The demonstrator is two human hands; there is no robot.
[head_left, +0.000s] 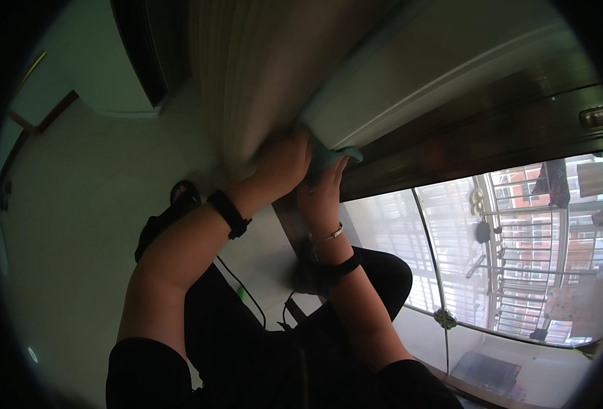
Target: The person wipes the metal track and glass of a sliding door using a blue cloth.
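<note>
A pleated beige curtain point(240, 76), blurred, hangs in front of me. A blue-green cloth edge point(351, 152) curls out beside my hands, perhaps part of the curtain; the picture does not settle it. My left hand point(288, 156), below a black wristband, is closed at that cloth, with most of its fingers hidden. Just right of it and lower, my right hand point(323, 191) reaches up with nearly straight fingers against the cloth. Its grip is partly hidden. A bracelet point(328, 233) and a dark band circle my right wrist and forearm.
A dark sliding-door frame point(434, 143) with a recessed handle point(597, 117) runs along the right. Beyond the glass lies a bright balcony with metal railings point(526, 255). Between my legs, a thin black cable point(242, 289) crosses the pale floor point(87, 214). My sandalled foot point(185, 193) stands left.
</note>
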